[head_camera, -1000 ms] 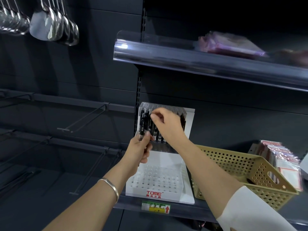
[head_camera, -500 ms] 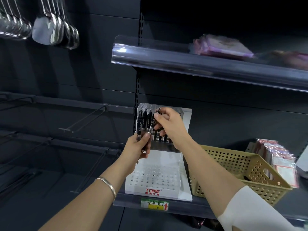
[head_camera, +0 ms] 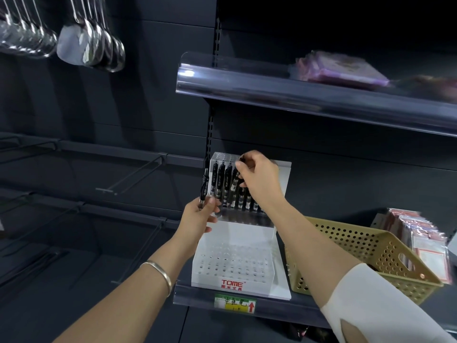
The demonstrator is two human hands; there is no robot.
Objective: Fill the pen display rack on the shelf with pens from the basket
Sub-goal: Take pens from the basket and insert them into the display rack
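At the shelf front edge, nr its left end, stands the white pen rack, w/ the tan basket just to its right. The left hand grips one black pen upright at the rack's left side. Further back, the right hand pinches a second pen at the upper tier, beside a row of standing pens.

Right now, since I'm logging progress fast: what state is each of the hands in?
Left hand: closed, gripping a slim black plastic pen.
Right hand: closed, pinching another black pen at the white perforated display rack.
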